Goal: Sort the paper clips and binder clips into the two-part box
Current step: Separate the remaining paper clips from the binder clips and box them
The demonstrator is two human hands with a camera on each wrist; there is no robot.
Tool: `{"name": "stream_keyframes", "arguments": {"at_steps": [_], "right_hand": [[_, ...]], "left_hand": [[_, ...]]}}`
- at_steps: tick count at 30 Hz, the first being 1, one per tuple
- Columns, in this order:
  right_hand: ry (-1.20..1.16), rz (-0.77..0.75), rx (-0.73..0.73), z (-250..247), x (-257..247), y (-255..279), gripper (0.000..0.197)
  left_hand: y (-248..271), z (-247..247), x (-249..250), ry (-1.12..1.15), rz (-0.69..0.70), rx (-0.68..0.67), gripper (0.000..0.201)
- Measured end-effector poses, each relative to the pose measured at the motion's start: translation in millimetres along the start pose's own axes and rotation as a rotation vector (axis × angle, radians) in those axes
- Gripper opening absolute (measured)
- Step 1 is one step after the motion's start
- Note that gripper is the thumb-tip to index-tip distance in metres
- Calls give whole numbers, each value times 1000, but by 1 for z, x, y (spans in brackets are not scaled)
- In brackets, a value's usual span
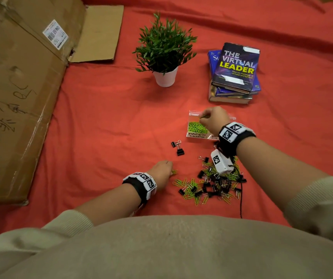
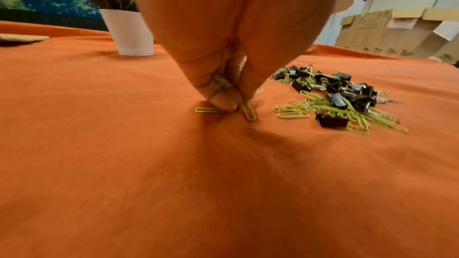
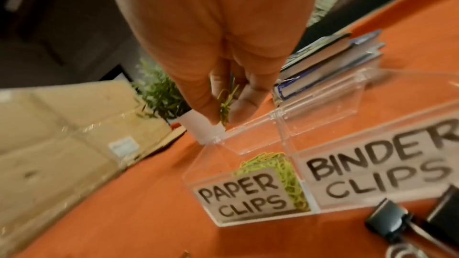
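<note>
A clear two-part box (image 1: 191, 135) (image 3: 285, 136) stands on the red cloth, labelled PAPER CLIPS and BINDER CLIPS. Green paper clips (image 1: 197, 126) (image 3: 288, 174) lie in its left part. My right hand (image 1: 212, 116) (image 3: 223, 113) hovers over the box and pinches a few green paper clips (image 3: 224, 105). A mixed pile of green paper clips and black binder clips (image 1: 214, 182) (image 2: 342, 101) lies nearer me. My left hand (image 1: 162, 171) (image 2: 231, 93) is down on the cloth left of the pile, pinching green paper clips (image 2: 247, 109). Two binder clips (image 1: 177, 147) lie apart.
A potted plant (image 1: 164, 51) and a stack of books (image 1: 235, 73) stand beyond the box. A large flattened cardboard box (image 1: 20, 87) covers the left side. A black cord (image 1: 241, 198) runs from the pile toward me.
</note>
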State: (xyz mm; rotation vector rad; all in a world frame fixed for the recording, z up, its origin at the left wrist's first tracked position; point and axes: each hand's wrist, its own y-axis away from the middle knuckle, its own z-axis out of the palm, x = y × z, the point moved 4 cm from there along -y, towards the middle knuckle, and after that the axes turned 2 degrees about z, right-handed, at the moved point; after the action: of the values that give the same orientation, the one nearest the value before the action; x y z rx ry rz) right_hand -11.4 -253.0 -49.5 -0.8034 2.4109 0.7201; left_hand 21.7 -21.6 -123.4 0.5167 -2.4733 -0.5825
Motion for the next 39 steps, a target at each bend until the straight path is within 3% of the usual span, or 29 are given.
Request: {"name": "stream_keyframes", "arguments": {"at_steps": [5,12,15,20,24,27,29,33,39], "right_hand": [[261,-130,-90,18,-1,-6,30],[91,-123,43,3,23,33,24],[119,-160,-121,19,33,69,20],[358,-255,-420,65,53,114,23],[444,-241,-422,73,63,116,28],[417,-213,-337,64,62,109,28],[396,-267,-345,67,55,110,25],[424,-407,-462,89,41,126,28],[484,-405,-504,100,46,133,32]], "left_hand": [[-12,-24,10,160,-71,89,19],[-56,-86,40,320,-45,270,13],[-79,-107,54,319,-15,319,12],[-94,-113,61,298,-31,306,21],[-70,-110,63,229,92,347,31],[-44,-99,51,231,134,383,24],[-32,-83,35,213,96,323,18],[-9,-45,3,16,8,34,19],[16,-15,-23,-120,-7,4,20]]}}
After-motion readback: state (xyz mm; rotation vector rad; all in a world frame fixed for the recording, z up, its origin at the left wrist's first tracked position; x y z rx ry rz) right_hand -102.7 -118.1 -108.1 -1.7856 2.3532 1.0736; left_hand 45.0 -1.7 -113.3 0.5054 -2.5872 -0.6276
